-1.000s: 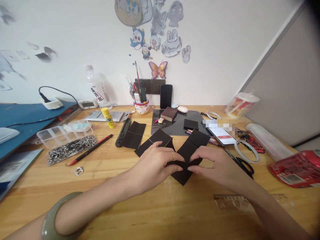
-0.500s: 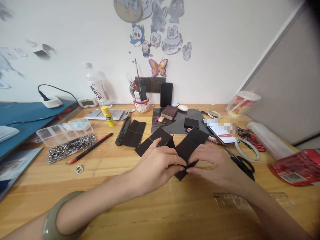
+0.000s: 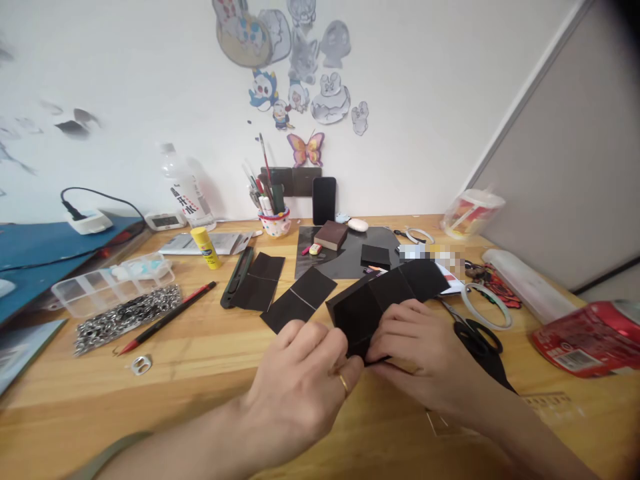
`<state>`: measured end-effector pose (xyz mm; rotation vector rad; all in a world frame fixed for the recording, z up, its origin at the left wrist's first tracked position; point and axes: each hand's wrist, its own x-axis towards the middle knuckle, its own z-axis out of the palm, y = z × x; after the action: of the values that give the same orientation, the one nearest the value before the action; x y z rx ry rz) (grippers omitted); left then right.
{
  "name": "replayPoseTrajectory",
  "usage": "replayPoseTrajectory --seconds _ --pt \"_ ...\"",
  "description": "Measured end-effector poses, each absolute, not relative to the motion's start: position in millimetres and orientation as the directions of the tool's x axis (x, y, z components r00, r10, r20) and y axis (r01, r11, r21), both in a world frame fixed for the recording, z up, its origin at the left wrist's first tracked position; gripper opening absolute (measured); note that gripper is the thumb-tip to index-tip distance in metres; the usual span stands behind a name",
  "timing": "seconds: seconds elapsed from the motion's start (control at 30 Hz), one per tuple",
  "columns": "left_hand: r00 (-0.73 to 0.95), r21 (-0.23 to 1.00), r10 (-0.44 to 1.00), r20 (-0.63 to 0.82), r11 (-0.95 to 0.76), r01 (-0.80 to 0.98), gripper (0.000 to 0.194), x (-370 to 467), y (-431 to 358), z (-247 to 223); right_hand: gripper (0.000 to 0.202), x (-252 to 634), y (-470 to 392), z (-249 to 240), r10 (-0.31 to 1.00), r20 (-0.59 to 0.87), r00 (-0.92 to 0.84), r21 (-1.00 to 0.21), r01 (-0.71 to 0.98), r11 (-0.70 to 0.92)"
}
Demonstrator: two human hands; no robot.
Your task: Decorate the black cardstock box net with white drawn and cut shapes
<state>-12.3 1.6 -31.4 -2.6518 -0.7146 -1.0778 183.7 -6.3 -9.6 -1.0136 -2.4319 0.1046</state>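
Observation:
A folded black paper piece point(image 3: 356, 315) is raised above the wooden table, with a long flap reaching right over a lit phone. My left hand point(image 3: 305, 383), a gold ring on one finger, pinches its lower edge. Close beside it, my right hand point(image 3: 417, 350) grips the paper's lower right part, thumb underneath. The fingertips of both hands are partly hidden. Two flat black pieces, one creased point(image 3: 300, 300) and one farther left point(image 3: 260, 281), lie on the table beyond my left hand.
A green cutter point(image 3: 237, 277), a glue stick point(image 3: 205, 248), a pencil point(image 3: 167, 319) and a bag of metal rings point(image 3: 127, 317) lie left. Black scissors point(image 3: 477, 337), a white ring point(image 3: 486, 307) and a red can point(image 3: 590, 339) stand or lie right. A pen cup point(image 3: 275, 222) is behind.
The held black paper has been lifted and turned, its flap now swung to the right. My left hand has curled more and moved lower. The whole view has shifted slightly.

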Motion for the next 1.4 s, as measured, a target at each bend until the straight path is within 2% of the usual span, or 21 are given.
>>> replayPoseTrajectory --seconds 0.2,0.3,0.47,0.6,0.9,0.97,1.07,1.1,1.17,1.23,1.3,1.4 --pt "0.622 -0.059 0.301 0.722 -0.870 0.489 0.015 -13.9 2.9 -35.3 0.016 184.1 -11.0 -16.8 0.611 0.517 -0.599 -0.075 0.680 0.729" --pt "0.626 -0.052 0.291 0.723 -0.881 0.470 0.015 -13.8 4.3 -34.9 0.016 184.2 -11.6 -20.5 0.572 0.548 -0.610 -0.001 0.683 0.730" --pt "0.624 0.003 0.312 0.717 -0.896 0.445 0.013 -15.8 8.2 -38.7 0.013 184.0 -10.0 -25.2 0.554 0.592 -0.585 0.011 0.693 0.721" --pt "0.605 0.039 0.302 0.737 -0.912 0.408 0.017 -17.1 10.2 -40.3 0.009 184.1 -8.0 -27.7 0.487 0.672 -0.557 0.024 0.675 0.738" --pt "0.607 0.107 0.327 0.724 -0.923 0.370 0.016 -16.1 12.9 -40.6 0.012 183.6 -9.0 -22.8 0.502 0.674 -0.543 0.001 0.680 0.733" --pt "0.616 0.061 0.313 0.723 -0.917 0.394 0.015 -16.3 12.8 -39.5 0.013 184.7 -9.1 -19.4 0.495 0.697 -0.519 -0.032 0.668 0.744" --pt "0.672 -0.178 0.182 0.718 -0.886 0.429 0.014 -16.8 8.0 -34.1 0.006 186.9 -9.4 -14.7 0.513 0.747 -0.424 -0.120 0.672 0.731" --pt "0.709 -0.272 0.128 0.693 -0.865 0.422 0.015 -17.0 5.2 -32.0 0.008 187.4 -9.7 -13.8 0.519 0.771 -0.369 -0.139 0.697 0.703" --pt "0.781 -0.411 0.064 0.621 -0.822 0.394 0.017 -16.9 -1.5 -29.2 0.025 187.7 -10.3 -13.3 0.500 0.828 -0.255 -0.130 0.779 0.613" --pt "0.823 -0.469 0.067 0.564 -0.795 0.386 0.020 -15.9 -8.1 -29.5 0.042 187.4 -11.0 -14.4 0.467 0.866 -0.177 -0.093 0.862 0.498" --pt "0.829 -0.482 0.076 0.554 -0.783 0.394 0.019 -13.9 -13.4 -32.5 0.050 187.2 -11.5 -16.5 0.488 0.857 -0.164 -0.057 0.912 0.406" --pt "0.803 -0.457 0.104 0.587 -0.776 0.435 0.021 -11.2 -17.9 -39.2 0.040 188.6 -11.6 -20.6 0.562 0.804 -0.191 -0.033 0.931 0.363"
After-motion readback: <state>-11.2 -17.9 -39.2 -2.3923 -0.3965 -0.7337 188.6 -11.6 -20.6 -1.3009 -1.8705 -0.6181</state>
